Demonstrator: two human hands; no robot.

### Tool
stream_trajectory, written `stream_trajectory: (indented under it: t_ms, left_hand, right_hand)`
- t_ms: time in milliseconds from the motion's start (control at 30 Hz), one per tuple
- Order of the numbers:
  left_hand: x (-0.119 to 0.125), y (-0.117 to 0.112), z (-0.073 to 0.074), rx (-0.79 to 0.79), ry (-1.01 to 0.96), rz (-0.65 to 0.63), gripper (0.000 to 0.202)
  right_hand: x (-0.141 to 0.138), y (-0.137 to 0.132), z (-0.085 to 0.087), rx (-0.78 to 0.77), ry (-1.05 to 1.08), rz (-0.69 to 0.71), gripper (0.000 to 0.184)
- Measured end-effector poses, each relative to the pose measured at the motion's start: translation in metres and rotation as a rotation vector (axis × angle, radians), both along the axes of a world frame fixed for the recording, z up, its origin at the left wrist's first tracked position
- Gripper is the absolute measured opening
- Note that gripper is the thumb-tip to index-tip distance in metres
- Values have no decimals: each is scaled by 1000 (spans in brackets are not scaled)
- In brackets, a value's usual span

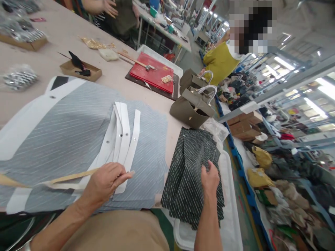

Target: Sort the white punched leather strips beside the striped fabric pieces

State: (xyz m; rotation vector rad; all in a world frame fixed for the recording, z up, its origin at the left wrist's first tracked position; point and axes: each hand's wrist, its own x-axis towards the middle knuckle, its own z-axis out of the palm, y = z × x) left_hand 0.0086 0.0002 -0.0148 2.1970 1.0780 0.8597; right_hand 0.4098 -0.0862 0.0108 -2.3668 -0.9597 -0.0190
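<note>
My left hand [106, 181] is curled closed above the pale blue-grey striped sheets [146, 153], its thumb stretched to the right. A narrow tan strip [74, 175] runs from the left into this hand; its end is hidden by the fingers. Long white strips with metal snaps [121, 130] lie fanned out just beyond. My right hand [210, 177] is over a stack of black fabric pieces with white diagonal lettering [183, 174], thumb and forefinger apart. Whether its fingertips touch the top piece I cannot tell. Nothing shows between them.
Two olive handbags [192, 109] stand beyond the black pieces. A red board [151, 71] bears a hammer [148, 67]. Farther left are a cardboard tray [94, 72] and bagged metal parts [20, 77]. A white plastic bin [230, 209] is under the black stack. Co-workers are beyond the table.
</note>
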Motion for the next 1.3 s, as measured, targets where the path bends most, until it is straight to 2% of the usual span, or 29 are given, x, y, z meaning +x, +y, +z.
stream_trajectory:
  t_ms: [67, 133, 233, 333, 433, 600, 700, 767, 833, 900, 933, 1033, 1167, 1300]
  left_hand:
    - [3, 1, 4, 90, 23, -39, 44]
    - [4, 2, 7, 142, 45, -69, 43]
    - [3, 3, 9, 175, 79, -103, 40]
    - [-1, 2, 10, 195, 96, -116, 39]
    - [-6, 2, 8, 176, 87, -102, 38]
    - [-10, 6, 0, 12, -22, -58, 26]
    - [-12, 11, 0, -85, -43, -48, 26]
    - [-13, 13, 1, -117, -64, -10, 26]
    - [-13, 13, 1, -156, -92, 12, 24]
    - [-13, 12, -2, -238, -90, 26, 22]
    - [-13, 12, -6, -290, -77, 36, 22]
    - [-15, 11, -20, -409, -31, 61, 23]
    - [-19, 12, -37, -445, -14, 38, 24]
    - [-22, 11, -43, -441, -6, 39, 24]
  right_hand:
    - [-48, 10, 8, 71, 196, 235, 36]
    - [-103, 23, 16, 82, 386, 607, 25]
    - [-169, 40, 24, 93, 355, 1038, 23]
    - [-199, 51, 24, 67, 198, 1259, 19]
    - [-206, 59, 17, 41, 101, 1341, 15]
    - [-218, 69, 6, 37, -1, 1314, 14]
    - [-229, 78, -5, 79, 144, 1226, 15]
    - [-232, 91, -18, 98, 357, 1049, 13]
    - [-231, 109, -34, 90, 640, 782, 11]
    - [-226, 131, -51, 70, 924, 560, 15]
    - [-224, 141, -59, 69, 1035, 496, 20]
    - [-221, 167, -75, 81, 1167, 464, 28]
    - [-226, 183, -83, 52, 1127, 452, 27]
    - [-226, 188, -83, -49, 1040, 483, 29]
